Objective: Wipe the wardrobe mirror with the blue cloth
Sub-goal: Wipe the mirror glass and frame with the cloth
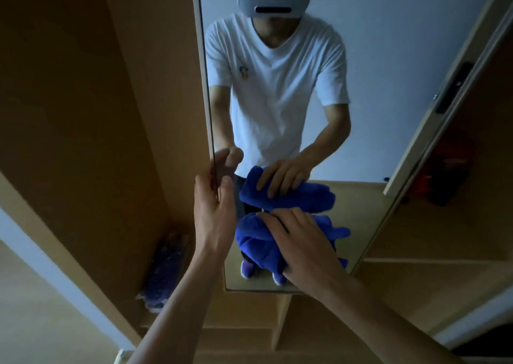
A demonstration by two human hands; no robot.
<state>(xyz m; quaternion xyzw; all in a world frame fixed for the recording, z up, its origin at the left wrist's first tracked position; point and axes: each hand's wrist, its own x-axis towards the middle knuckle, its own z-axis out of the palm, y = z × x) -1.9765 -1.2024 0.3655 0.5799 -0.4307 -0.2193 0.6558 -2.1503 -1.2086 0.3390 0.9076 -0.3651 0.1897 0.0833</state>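
The left hand (213, 205) grips the left edge of the mirror (388, 58), fingers curled round it. The right hand (299, 241), fingers flat, presses the bunched blue cloth (256, 248) against the lower glass.

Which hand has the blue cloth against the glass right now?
The right hand, fingers flat on the blue cloth against the mirror; the left hand only grips the mirror's side edge.

The right hand (298, 241) lies flat with its fingers straight, pressing the bunched blue cloth (256, 245) against the lower part of the wardrobe mirror (388, 86). The left hand (213, 200) grips the mirror's left edge, beside the wooden wardrobe panel (111, 114). The glass reflects a person in a white T-shirt (277, 86).
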